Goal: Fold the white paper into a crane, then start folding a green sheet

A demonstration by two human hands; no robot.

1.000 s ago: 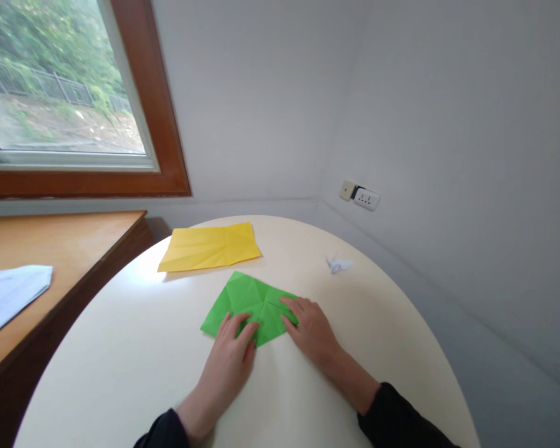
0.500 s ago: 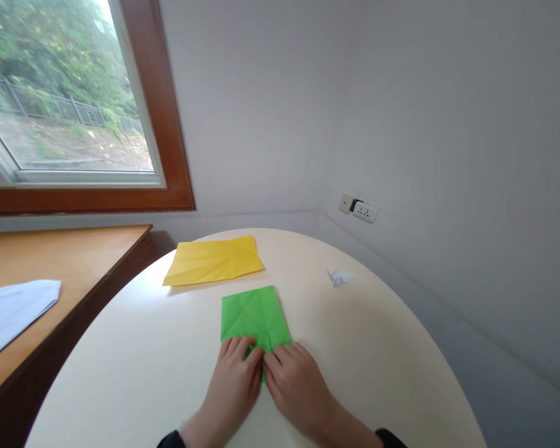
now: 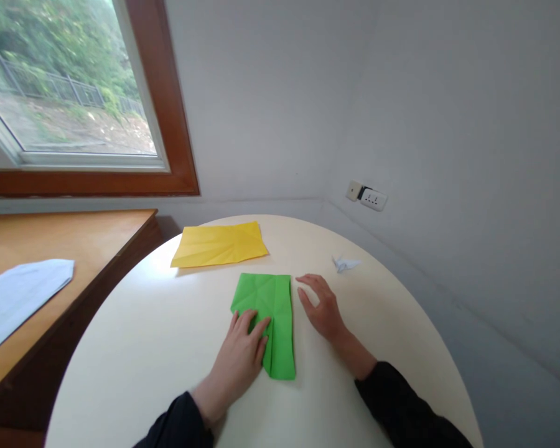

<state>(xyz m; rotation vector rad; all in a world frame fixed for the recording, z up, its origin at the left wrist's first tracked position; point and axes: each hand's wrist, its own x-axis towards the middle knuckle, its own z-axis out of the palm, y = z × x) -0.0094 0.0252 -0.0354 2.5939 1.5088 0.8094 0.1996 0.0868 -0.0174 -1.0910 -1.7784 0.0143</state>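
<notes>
A creased sheet of green paper [image 3: 281, 330], folded along its right part, lies on the white round table. My left hand [image 3: 238, 354] rests on the paper's lower left with its fingers spread over it, hiding that corner. Just off the upper right corner of the sheet is my right hand [image 3: 324, 309], thumb and fingers apart, holding nothing. A small gap shows between its fingertips and the green edge.
Behind the green sheet lies a creased yellow paper [image 3: 220, 244]. A small white folded paper bird [image 3: 345, 264] sits at the right on the round table [image 3: 378, 323]. On the wooden desk [image 3: 98, 233] at left is a pale blue cloth-like item [image 3: 25, 292].
My right hand has let go of the paper's lower edge and moved up and right. The green sheet has turned, and my left hand now lies flatter on it. The view has tilted slightly down.
</notes>
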